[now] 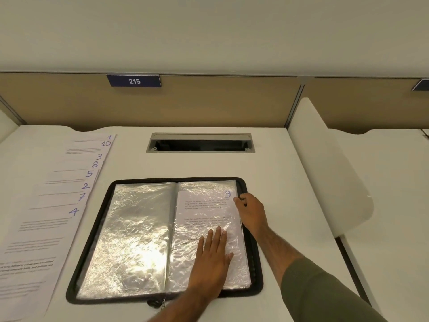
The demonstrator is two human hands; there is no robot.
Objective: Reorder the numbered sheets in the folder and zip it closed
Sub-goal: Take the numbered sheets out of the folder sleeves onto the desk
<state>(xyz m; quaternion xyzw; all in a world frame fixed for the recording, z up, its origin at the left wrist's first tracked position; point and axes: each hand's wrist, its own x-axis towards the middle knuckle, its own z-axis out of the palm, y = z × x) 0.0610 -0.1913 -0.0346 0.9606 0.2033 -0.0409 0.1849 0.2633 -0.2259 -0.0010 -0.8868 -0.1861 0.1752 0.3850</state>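
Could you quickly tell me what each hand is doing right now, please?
Left hand: open, pressing flat on the sleeve.
Right hand: pinching that sleeve's edge.

White counter [290, 173], smooth and pale, with a grey cable hatch [200, 142] sunk in near the far edge, open and dark inside. Lying flat in the middle, a black zip folder [134, 240], spread wide with its clear sleeves facing up and its zip pull [162, 303] at the near edge. Fanned down the left side, just beside the folder, a run of numbered sheets [69, 182], overlapping one another and showing 1, 10, 3, 8, 5, 2, 7, 4 from far to near.
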